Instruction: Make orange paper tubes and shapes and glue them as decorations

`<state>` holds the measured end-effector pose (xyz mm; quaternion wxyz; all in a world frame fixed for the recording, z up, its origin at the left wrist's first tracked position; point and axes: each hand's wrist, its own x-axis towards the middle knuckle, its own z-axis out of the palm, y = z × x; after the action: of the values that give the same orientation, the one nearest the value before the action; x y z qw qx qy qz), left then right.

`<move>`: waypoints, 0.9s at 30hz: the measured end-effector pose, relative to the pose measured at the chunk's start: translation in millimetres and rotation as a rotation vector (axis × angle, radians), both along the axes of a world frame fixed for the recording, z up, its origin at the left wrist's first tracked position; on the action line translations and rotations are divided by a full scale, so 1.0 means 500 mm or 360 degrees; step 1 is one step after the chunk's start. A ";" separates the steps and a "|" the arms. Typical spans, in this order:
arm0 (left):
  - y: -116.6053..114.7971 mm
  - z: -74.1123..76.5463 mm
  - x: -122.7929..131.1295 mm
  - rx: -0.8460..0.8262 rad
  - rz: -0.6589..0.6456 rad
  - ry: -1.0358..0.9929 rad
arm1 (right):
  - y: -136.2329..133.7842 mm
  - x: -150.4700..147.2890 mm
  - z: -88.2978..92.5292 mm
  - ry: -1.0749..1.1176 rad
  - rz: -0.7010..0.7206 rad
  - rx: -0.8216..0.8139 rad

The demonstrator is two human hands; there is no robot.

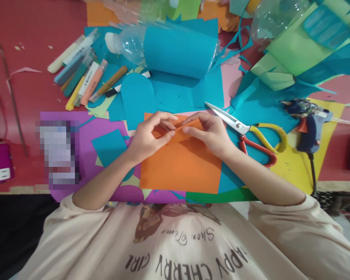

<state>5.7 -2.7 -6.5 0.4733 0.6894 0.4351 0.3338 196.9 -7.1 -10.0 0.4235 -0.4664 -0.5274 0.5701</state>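
Observation:
A small folded piece of orange paper (179, 134) is pinched between my two hands, over a larger orange sheet (181, 167) that lies flat before me. My left hand (153, 134) grips its left end between thumb and fingers. On the other end, my right hand (211, 132) closes with thumb and forefinger. Scissors (242, 130) with one yellow and one red handle lie beside my right hand, blades pointing up and left. Left of my left hand are a blue paper scrap (109, 147) and a rounded blue cutout (137, 97).
A plastic bottle (131, 43) wrapped in blue paper lies on its side at the back. Several markers (83, 83) are bunched at upper left. A pixelated phone-like object (58, 151) rests on purple paper. At right, a glue gun (310, 130) trails its cord.

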 end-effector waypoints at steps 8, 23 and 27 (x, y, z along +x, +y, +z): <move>-0.008 0.000 0.012 0.0137 -0.0102 -0.0062 | -0.013 -0.016 0.004 0.0036 -0.0040 -0.0079; -0.003 -0.019 0.000 0.0541 -0.0275 0.0148 | -0.006 0.000 0.003 0.0082 0.0242 -0.0151; 0.002 -0.032 -0.004 0.0719 -0.0468 0.0281 | -0.005 0.007 0.006 0.0057 0.0292 -0.0195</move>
<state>3.6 -1.7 -22.6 0.3112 0.8596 0.2844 0.2888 200.4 -9.3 -6.9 0.3494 -0.4308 -0.5243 0.6460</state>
